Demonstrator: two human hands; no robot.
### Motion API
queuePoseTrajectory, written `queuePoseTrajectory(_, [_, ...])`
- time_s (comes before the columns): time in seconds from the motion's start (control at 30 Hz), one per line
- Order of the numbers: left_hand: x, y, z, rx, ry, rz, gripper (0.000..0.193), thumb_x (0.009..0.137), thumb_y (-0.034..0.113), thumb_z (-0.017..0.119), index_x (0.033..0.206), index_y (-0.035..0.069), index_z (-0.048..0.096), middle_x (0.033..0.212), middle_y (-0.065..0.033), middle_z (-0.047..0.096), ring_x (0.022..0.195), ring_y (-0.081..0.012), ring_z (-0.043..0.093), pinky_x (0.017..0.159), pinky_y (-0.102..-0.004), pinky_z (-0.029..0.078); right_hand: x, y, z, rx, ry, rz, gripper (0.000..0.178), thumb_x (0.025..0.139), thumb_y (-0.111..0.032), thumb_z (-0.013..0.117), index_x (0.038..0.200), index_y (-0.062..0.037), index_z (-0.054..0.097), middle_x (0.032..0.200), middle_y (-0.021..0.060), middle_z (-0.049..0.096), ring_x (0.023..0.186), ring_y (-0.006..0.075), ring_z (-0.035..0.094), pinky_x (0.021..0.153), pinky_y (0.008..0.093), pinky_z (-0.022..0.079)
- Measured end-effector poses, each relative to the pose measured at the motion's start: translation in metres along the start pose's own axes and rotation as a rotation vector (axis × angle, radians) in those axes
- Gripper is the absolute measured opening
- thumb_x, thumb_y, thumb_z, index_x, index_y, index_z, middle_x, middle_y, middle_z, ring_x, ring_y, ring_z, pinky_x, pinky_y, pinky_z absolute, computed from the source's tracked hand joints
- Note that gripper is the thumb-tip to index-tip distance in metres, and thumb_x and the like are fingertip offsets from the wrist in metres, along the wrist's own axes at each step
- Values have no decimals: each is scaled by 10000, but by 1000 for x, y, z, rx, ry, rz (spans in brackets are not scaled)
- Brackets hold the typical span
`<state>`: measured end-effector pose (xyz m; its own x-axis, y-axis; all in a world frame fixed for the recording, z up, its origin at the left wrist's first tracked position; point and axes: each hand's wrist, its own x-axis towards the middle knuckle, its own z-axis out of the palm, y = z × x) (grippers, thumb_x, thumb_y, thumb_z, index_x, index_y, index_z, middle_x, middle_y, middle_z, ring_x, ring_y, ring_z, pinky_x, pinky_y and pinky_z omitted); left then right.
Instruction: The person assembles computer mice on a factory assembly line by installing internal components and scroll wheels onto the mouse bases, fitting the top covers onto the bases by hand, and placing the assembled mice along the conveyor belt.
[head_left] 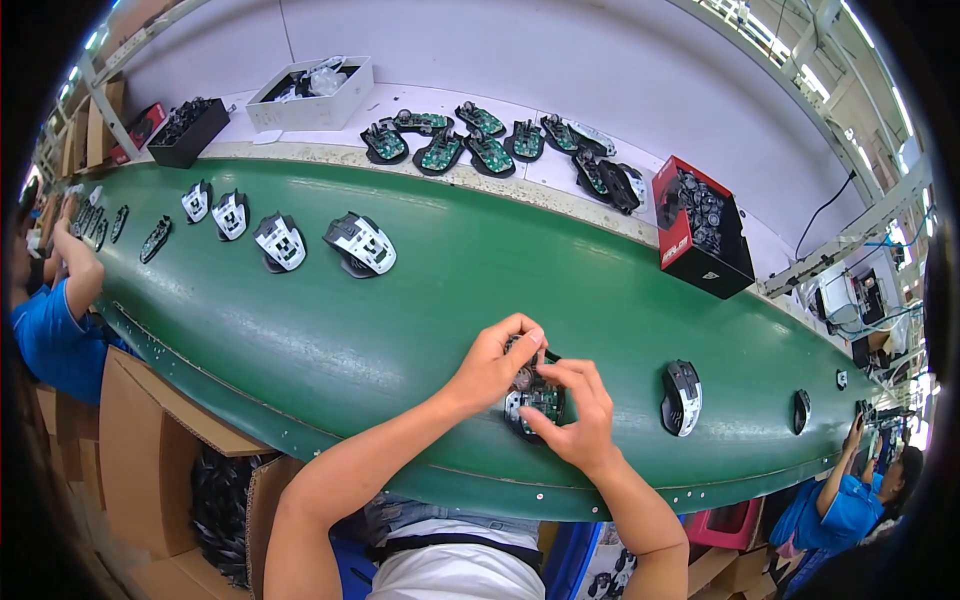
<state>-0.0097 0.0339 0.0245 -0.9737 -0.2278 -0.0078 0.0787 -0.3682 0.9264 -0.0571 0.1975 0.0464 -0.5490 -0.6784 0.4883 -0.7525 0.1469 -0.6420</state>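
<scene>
A partly assembled computer mouse (546, 398), its green circuit board bare, lies on the green conveyor belt in front of me. My left hand (492, 368) is closed at its far end, thumb and forefinger pinched together by the wheel area; anything small between the fingertips is hidden. From the right, my right hand (580, 412) grips the same mouse, its thumb on the near part and its bent fingers over the far part of the board. On the belt to the right sits a black-and-white mouse (682, 398).
Black-and-white mouse shells (362, 244) stand on the belt at left. Along the back ledge lie several circuit-board mouse bases (438, 152), a red-and-black box (676, 225) of small dark parts and a white box (262, 115). A cardboard box (150, 460) stands below left. People in blue work at both ends.
</scene>
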Motion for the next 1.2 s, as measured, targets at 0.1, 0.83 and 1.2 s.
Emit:
queuePoseTrajectory(0.1, [-3, -8, 6, 114, -20, 69, 245, 1017, 232, 502, 927, 11, 559, 821, -12, 571, 774, -78, 509, 716, -252, 453, -2, -5, 8, 46, 30, -9, 427, 656, -103, 856, 1022, -40, 645, 964, 112, 634, 864, 268, 638, 735, 362, 535])
queuePoseTrajectory(0.83, [-6, 0, 4, 270, 20, 33, 190, 986, 201, 569, 905, 31, 539, 686, 1, 544, 518, -37, 471, 451, -213, 367, 4, 0, 0, 129, 33, 154, 268, 788, 83, 675, 1052, 44, 648, 1029, 156, 650, 824, 187, 691, 718, 291, 579])
queuePoseTrajectory(1.2, [-4, -7, 3, 307, 17, 65, 173, 984, 185, 557, 927, 22, 546, 696, -15, 560, 527, -45, 479, 462, -219, 382, 8, 2, 4, 317, 56, 322, 129, 840, 92, 628, 949, 28, 653, 1013, 123, 616, 826, 171, 668, 728, 282, 571])
